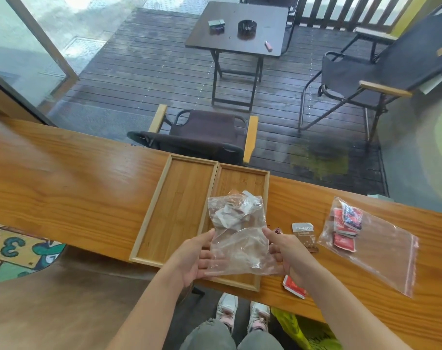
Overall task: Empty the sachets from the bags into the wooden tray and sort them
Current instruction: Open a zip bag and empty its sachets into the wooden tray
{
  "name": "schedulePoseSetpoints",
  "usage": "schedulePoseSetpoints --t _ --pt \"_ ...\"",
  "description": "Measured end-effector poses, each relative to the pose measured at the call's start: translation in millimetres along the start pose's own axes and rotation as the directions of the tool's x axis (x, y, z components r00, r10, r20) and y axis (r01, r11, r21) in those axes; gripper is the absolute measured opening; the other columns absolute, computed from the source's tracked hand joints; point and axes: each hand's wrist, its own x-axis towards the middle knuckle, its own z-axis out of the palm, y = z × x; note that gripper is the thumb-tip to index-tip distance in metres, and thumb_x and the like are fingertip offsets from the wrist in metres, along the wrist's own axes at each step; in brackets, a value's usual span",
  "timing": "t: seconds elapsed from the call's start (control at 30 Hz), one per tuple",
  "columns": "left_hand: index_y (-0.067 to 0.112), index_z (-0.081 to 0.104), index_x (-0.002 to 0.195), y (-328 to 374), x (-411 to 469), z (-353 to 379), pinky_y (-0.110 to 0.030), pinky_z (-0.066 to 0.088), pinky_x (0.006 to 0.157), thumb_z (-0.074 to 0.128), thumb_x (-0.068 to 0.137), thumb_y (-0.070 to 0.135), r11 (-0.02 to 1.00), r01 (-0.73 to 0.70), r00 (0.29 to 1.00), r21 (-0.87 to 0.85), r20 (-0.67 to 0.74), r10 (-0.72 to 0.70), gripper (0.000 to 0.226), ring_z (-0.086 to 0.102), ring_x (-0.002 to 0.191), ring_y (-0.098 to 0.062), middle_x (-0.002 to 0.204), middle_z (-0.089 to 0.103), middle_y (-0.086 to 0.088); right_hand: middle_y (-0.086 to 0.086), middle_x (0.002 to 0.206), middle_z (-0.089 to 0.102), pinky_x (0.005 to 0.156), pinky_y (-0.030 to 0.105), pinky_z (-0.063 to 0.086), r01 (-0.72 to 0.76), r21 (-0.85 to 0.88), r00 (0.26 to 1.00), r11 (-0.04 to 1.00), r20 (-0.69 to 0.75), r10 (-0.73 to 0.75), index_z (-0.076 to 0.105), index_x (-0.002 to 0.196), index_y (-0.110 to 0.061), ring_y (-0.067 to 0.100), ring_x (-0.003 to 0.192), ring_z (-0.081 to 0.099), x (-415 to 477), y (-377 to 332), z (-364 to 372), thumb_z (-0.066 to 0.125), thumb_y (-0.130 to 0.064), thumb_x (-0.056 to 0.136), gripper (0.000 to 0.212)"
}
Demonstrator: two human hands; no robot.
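While both hands pinch the clear zip bag [237, 233] over the right wooden tray [264, 188], left hand [193, 258] at 9 o'clock, right hand [282, 251] at 3, sachets [231, 210] bunch at the 12 o'clock end, long axis pointing away; tipping needs inversion.

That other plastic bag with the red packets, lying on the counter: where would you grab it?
Probably the empty near end of the second bag, by its red zip strip, coming from the right. The sachets are bunched at the far end, so the near part lies flat and pinchable.
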Motion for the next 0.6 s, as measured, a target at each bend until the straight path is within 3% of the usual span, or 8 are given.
schedulePoseSetpoints --t 0.1,0.23,0.3,0.4,0.47,0.6 --pt "0.006 0.062 0.098 11.7 10.9 8.6 -0.042 0.057 0.079 0.06 0.083 0.045 0.997 -0.065 0.99 0.043 -0.119 0.07 0.041 0.068 0.089 -0.029 0.098 0.071 -0.015 0.007 0.074 0.057 0.05 0.032 0.05 -0.001 -0.04 0.998 0.999 -0.056 -0.001 0.063 0.094 -0.007 0.021 0.065 0.053 12.6 -7.0 3.8 0.061 -0.046 0.083 0.041" --pt "0.002 0.069 0.09 26.1 12.5 26.5 -0.03 0.052 0.052 0.064 0.086 0.026 0.994 -0.109 0.972 0.007 -0.209 0.108 0.026 0.066 0.065 -0.024 0.087 0.072 -0.015 0.016 0.08 0.067 0.057 0.032 0.053 0.026 -0.022 0.997 0.999 -0.068 -0.028 0.068 0.087 0.003 0.023 0.066 0.065 16.5 -22.2 11.5 0.062 -0.024 0.087 0.027" --pt "-0.002 0.07 0.088 28.5 8.5 26.9 -0.028 0.053 0.046 0.063 0.085 0.015 0.992 -0.125 0.973 -0.021 -0.196 0.118 0.018 0.067 0.062 -0.026 0.082 0.073 -0.016 0.015 0.078 0.071 0.048 0.026 0.053 0.063 0.015 0.996 0.998 -0.062 -0.062 0.07 0.087 0.004 0.018 0.058 0.067 12.5 -28.2 12.7 0.061 -0.013 0.087 0.019" --pt "0.001 0.069 0.086 34.8 1.7 20.6 -0.028 0.052 0.05 0.055 0.087 0.008 0.979 -0.2 0.966 -0.033 -0.172 0.191 0.015 0.064 0.053 -0.019 0.06 0.07 -0.006 0.006 0.049 0.059 0.034 0.023 0.043 0.13 0.078 0.991 0.989 -0.026 -0.128 0.07 0.078 0.001 0.015 0.036 0.048 2.4 -36.4 9.1 0.053 -0.008 0.088 0.021" --pt "0.007 0.063 0.074 40.5 -5.0 17.6 -0.021 0.042 0.036 0.049 0.086 0.01 0.981 -0.186 0.974 -0.049 -0.14 0.178 0.018 0.05 0.036 -0.01 0.042 0.057 0.002 0.002 0.039 0.047 0.032 0.022 0.039 0.143 0.129 0.99 0.981 -0.031 -0.14 0.066 0.072 0.001 0.013 0.032 0.036 -3.6 -42.5 6.2 0.047 -0.004 0.086 0.024" --pt "0.014 0.055 0.057 51.7 -15.2 17.4 -0.017 0.036 0.029 0.055 0.078 0.012 0.985 -0.109 0.992 -0.136 -0.071 0.1 0.021 0.041 0.03 -0.007 0.039 0.048 0.004 0.003 0.033 0.043 0.033 0.023 0.04 0.165 0.141 0.986 0.976 -0.025 -0.163 0.053 0.052 -0.005 0.013 0.028 0.033 -17.9 -54.6 3.9 0.046 -0.004 0.082 0.031"
